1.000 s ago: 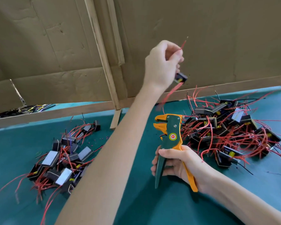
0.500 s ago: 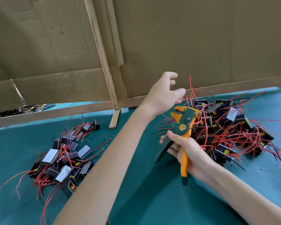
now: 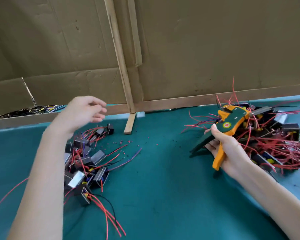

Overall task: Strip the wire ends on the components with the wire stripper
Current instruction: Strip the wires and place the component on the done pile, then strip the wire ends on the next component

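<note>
1. The wire stripper (image 3: 232, 123), green and orange, sits right of centre in the frame; its head tilts toward the upper right and reaches in among the red wires at the near edge of the right heap of components (image 3: 275, 141); whether a wire is caught in its jaws I cannot tell.
2. The right hand (image 3: 230, 153) grasps the tool from below, fingers curled round the orange handle; the dark green handle splays out toward the lower left.
3. The left hand (image 3: 84, 112) hangs in the air at centre left, fingers relaxed and slightly spread, holding nothing; it is above the far end of the left heap of components (image 3: 87, 161).
4. The left heap is small black and silver blocks trailing red, black and blue wires, lying left of centre; the right heap is larger and denser, at the right edge.
5. Both heaps lie on a green cloth (image 3: 154, 187); red crumbs of insulation (image 3: 121, 142) are scattered between them, nearer the left heap.
6. A short wooden offcut (image 3: 129, 124) lies at the foot of a leaning wooden batten (image 3: 118, 54); behind stands a cardboard wall (image 3: 215, 49) across the whole upper frame.
</note>
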Demonstrator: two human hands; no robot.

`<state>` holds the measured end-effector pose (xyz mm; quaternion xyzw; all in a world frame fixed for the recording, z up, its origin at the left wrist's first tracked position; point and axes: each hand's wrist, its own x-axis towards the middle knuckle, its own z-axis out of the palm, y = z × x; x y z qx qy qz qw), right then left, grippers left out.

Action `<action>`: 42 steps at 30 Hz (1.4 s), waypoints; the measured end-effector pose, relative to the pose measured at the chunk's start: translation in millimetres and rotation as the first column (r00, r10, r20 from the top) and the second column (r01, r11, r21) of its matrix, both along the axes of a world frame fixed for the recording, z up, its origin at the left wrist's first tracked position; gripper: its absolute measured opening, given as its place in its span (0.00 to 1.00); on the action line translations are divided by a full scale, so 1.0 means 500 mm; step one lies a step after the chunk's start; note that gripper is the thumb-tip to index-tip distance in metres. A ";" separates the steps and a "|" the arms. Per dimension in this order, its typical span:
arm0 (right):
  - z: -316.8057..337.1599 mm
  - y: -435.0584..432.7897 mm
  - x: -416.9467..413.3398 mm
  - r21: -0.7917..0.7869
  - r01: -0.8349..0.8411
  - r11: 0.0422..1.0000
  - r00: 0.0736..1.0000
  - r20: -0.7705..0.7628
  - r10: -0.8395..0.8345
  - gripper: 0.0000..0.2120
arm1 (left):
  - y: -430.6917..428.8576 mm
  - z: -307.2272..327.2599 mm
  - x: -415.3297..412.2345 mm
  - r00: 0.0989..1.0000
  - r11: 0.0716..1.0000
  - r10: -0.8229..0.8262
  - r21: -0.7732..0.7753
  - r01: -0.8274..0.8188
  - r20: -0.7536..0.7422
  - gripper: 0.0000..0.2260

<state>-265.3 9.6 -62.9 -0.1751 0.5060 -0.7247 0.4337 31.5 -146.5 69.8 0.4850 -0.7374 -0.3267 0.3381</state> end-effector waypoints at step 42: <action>0.028 0.046 0.098 -0.139 -0.407 0.903 0.909 0.036 0.416 0.15 | 0.035 -0.119 -0.151 0.820 0.858 -0.474 -0.039 0.512 0.321 0.08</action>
